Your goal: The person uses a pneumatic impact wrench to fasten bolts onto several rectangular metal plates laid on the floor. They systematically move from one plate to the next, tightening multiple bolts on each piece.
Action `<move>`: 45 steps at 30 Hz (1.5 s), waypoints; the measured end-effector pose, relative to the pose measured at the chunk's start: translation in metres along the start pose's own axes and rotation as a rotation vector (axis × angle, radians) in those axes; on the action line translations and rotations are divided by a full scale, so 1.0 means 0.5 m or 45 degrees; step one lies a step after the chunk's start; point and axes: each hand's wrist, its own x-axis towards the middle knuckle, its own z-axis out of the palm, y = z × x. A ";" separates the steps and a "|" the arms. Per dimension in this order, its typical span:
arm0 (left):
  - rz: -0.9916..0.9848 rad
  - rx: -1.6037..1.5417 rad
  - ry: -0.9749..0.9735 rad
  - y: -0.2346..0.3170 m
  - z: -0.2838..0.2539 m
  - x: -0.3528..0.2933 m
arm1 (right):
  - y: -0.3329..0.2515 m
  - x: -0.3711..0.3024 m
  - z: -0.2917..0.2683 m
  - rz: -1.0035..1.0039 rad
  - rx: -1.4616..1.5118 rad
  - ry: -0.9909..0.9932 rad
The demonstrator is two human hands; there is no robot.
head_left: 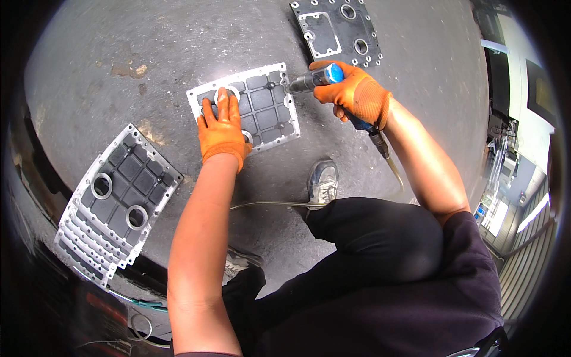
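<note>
A ribbed metal cover plate (259, 98) with a bright rim lies on the floor in front of me. My left hand (225, 128), in an orange glove, rests on its left part with the fingers stretched out, partly hiding a ring-shaped boss. My right hand (360, 92), gloved the same way, is wrapped round a pistol-grip air tool (309, 80) with a silver nose and blue rear cap. The tool points left, its tip at the plate's right rim; whether it touches is unclear. From the grip's lower end runs a clear hose (395, 172).
A similar plate (134, 169) with two rings lies at the left, beside a stack of toothed metal edges (95, 244). Another dark plate (339, 33) lies at the far right. My shoe (324, 181) stands just nearer than the middle plate, with hose (273, 204) running past it.
</note>
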 end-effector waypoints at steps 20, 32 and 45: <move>-0.043 -0.109 -0.116 0.001 -0.023 0.005 | 0.066 -0.057 0.020 -0.037 -0.002 -0.009; -0.012 -0.097 -0.120 -0.003 -0.016 0.008 | 0.029 -0.041 0.026 -0.036 -0.078 -0.090; 0.020 -0.114 0.104 -0.010 -0.001 -0.006 | 0.107 -0.093 0.019 0.022 -0.003 -0.072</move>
